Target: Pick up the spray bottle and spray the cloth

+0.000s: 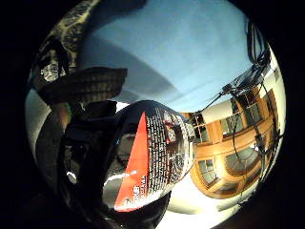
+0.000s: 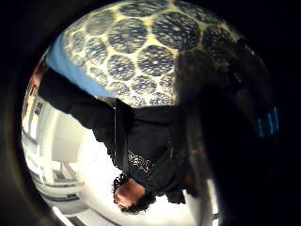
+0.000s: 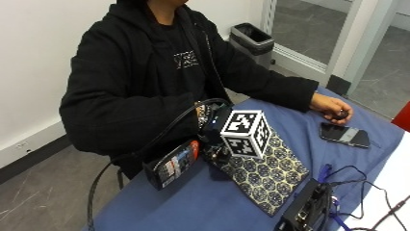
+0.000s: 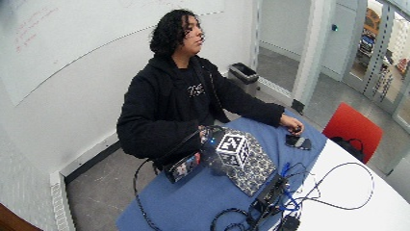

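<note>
In the outside view a black spray bottle (image 3: pixel 172 164) with a red and white label lies tilted on its side just above the blue table (image 3: pixel 192 207). My gloved right hand (image 3: pixel 212 126) grips its top end, mostly hidden behind the marker cube. The cloth (image 3: pixel 266 173), navy with cream rings, lies flat on the table right beside the hand and bottle. In the little finger side palm view the bottle (image 1: pixel 152 152) is close to the palm, with a gloved finger (image 1: pixel 86 86) curled beside it. The thumb side palm view looks over the cloth (image 2: pixel 141 47).
The person's bare left hand (image 3: pixel 330 107) rests on the far end of the table on a small dark object. A phone (image 3: pixel 344 134) lies near it. A black box (image 3: pixel 307 209) with cables sits at the near edge beside the cloth. A red chair (image 4: pixel 351 127) stands beyond the table.
</note>
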Available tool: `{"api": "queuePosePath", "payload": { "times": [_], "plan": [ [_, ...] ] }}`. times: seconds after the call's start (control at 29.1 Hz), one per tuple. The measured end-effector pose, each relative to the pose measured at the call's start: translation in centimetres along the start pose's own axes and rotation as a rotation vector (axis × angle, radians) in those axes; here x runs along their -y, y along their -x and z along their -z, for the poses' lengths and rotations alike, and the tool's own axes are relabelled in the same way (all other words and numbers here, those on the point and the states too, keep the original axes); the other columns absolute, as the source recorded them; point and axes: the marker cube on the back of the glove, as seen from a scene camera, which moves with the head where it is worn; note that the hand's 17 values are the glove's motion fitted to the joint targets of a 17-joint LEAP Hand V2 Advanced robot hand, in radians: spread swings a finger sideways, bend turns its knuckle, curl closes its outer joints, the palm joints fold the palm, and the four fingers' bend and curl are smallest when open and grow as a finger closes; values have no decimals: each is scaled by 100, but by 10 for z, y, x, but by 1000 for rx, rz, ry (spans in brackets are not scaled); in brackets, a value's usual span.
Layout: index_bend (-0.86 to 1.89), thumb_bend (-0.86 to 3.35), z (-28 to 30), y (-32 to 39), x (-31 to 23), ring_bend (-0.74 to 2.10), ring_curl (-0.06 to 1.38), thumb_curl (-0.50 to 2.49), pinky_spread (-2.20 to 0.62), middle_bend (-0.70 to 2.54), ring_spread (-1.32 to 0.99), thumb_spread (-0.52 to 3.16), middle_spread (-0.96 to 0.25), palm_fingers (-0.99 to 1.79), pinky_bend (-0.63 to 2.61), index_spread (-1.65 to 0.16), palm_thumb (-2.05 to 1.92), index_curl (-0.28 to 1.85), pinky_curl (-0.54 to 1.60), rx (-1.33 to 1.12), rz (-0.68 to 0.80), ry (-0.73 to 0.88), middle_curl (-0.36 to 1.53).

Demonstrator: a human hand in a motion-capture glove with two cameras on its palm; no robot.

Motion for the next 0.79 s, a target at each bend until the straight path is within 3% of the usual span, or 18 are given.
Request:
{"api": "queuePosePath", "payload": {
  "times": [0.14, 0.38, 0.79],
  "plan": [
    [24, -1, 39, 30, -10, 67, 48, 32, -14, 66, -14, 121, -9, 128, 40, -18, 80, 61, 41, 65, 101, -147, 57],
    [23, -2, 48, 66, -48, 67, 48, 32, -13, 66, -14, 119, -9, 129, 39, -18, 80, 62, 41, 125, 330, -318, 57],
    [22, -2, 86, 145, -52, 67, 48, 31, -13, 66, -14, 118, -8, 130, 40, -18, 80, 63, 42, 406, 800, -593, 57]
  ]
}}
